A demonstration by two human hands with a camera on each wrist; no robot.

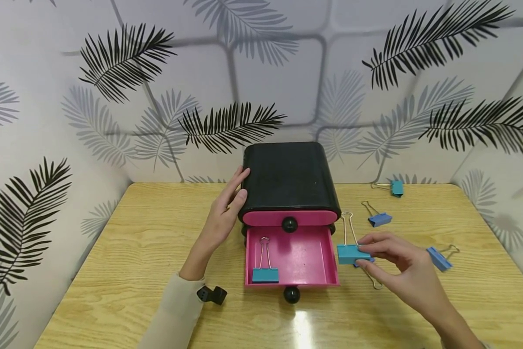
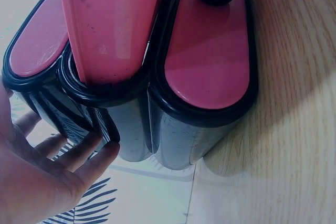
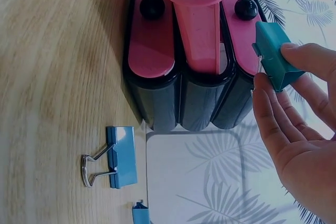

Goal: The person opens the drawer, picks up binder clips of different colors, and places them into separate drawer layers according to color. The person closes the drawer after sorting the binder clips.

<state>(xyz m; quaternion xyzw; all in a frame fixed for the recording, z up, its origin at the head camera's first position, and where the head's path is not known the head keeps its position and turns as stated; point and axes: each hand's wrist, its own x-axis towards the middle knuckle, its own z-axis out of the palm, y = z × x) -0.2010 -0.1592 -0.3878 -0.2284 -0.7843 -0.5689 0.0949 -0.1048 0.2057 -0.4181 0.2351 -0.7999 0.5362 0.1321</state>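
Teal wedge-shaped clip (image 1: 348, 254) sits pinched in right fingers (image 1: 384, 241), left fingers (image 2: 100, 162) spread against glossy cabinet (image 1: 287, 179).

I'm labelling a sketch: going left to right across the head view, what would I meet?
Left hand, teal clip in the open drawer, that drawer's black knob, turquoise clip pinched by the right hand, rightmost blue clip on the table.

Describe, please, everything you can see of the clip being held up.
The clip is teal, its smooth body looking like painted metal, with a silvery wire handle at its far side. The right grip pinches the body's right end, holding it above the table, near the right side of the open drawer.
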